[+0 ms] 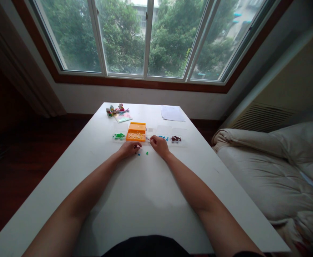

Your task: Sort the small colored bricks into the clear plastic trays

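Observation:
My left hand [131, 148] rests on the table just in front of an open orange case [137, 126], its fingers curled together. Whether a small piece is pinched in them I cannot make out. Beside its fingertips lie a tiny blue piece [139, 154] and a tiny green piece [147, 153]. My right hand [158, 144] is to the right of the case, fingers bent and pressed together over a clear container. Its fingertips are too small to show what they hold. The near half of the orange case holds several pale yellowish pieces [136, 135].
Clear boxes hold green pieces [119, 136] on the left, blue pieces [163, 137] and dark brown pieces [176, 139] on the right. Small colourful figures [110, 111] and a patterned card [123, 117] lie at the back left. Paper sheets [172, 113] lie back right on the white table [145, 200].

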`<action>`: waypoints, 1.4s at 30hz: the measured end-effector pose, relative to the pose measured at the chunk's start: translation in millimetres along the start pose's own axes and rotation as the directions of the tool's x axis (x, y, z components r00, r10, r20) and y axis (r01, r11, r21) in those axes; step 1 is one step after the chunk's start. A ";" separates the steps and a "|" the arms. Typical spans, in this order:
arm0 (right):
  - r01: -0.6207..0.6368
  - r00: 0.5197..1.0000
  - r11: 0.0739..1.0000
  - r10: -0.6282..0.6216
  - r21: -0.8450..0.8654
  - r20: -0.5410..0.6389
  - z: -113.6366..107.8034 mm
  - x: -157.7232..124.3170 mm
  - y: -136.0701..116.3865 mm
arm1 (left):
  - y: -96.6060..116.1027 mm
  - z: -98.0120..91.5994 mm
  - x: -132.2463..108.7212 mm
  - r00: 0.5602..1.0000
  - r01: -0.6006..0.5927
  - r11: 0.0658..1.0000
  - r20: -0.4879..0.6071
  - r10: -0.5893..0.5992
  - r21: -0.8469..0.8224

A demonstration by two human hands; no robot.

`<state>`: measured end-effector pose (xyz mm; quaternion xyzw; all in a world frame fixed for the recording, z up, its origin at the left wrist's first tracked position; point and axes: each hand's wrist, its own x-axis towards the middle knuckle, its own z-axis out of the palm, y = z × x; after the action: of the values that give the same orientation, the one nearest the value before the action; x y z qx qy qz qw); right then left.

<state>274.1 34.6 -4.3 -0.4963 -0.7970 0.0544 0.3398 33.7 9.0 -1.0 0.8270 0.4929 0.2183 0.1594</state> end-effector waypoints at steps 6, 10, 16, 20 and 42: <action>-0.128 0.986 0.990 0.133 0.059 -0.097 -3.1 2.1 9.7 | 31.4 8.3 -2.5 0.968 -0.229 0.973 0.112 0.224 0.039; -0.134 0.984 0.989 0.141 0.070 -0.109 -2.3 2.3 10.4 | 36.5 8.5 -4.0 0.974 -0.208 0.971 0.116 0.194 0.118; -0.092 0.990 0.992 0.100 0.081 -0.099 1.7 1.6 9.4 | 33.4 8.6 -2.5 0.976 -0.211 0.967 0.077 0.202 0.140; -0.076 0.993 0.993 0.084 0.092 -0.083 2.7 1.1 8.6 | 37.9 8.0 -4.0 0.977 -0.209 0.969 0.078 0.200 0.133; 0.398 0.883 0.911 -0.412 0.107 0.224 17.0 -9.8 -43.5 | -29.1 -22.1 0.5 0.843 0.315 0.949 -0.452 -0.291 -0.023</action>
<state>233.9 8.9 -3.6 -0.2986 -0.9164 0.0654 0.2584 0.8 24.1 4.0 0.6694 0.6463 0.3626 0.0519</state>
